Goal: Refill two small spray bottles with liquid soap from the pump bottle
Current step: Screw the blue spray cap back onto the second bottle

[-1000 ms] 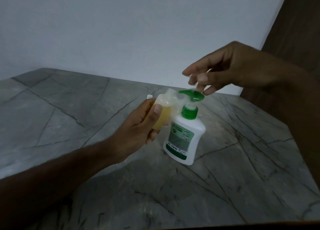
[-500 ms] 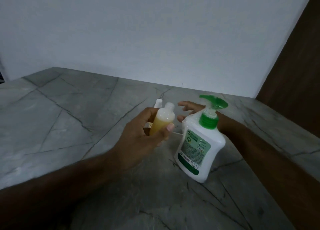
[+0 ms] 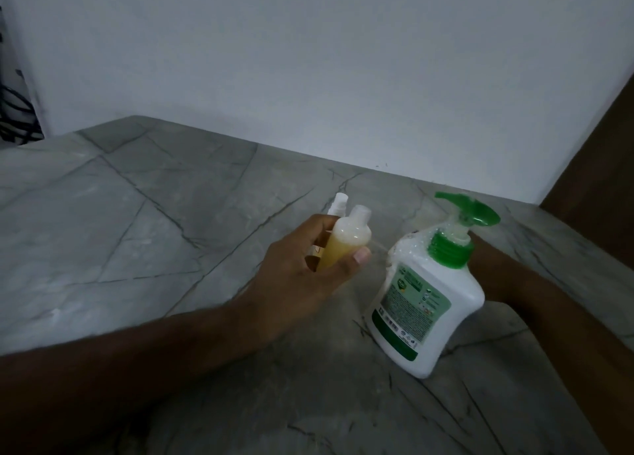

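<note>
My left hand (image 3: 302, 276) grips a small uncapped bottle (image 3: 346, 242) that is mostly full of yellow soap, holding it upright just left of the pump bottle. A second small spray bottle (image 3: 97, 203) with a white nozzle stands right behind it, mostly hidden by my fingers. The white pump bottle (image 3: 429, 303) with a green pump head (image 3: 470, 211) stands on the counter to the right. My right hand (image 3: 487, 259) reaches behind the pump bottle, which hides its fingers.
The grey marble counter (image 3: 154, 248) runs back to a white wall. A dark wooden panel (image 3: 603, 166) rises at the right edge. Dark cables hang at the far left.
My right hand has come down from above the pump head and gone behind the pump bottle. My left hand has drawn the small bottle away from the spout.
</note>
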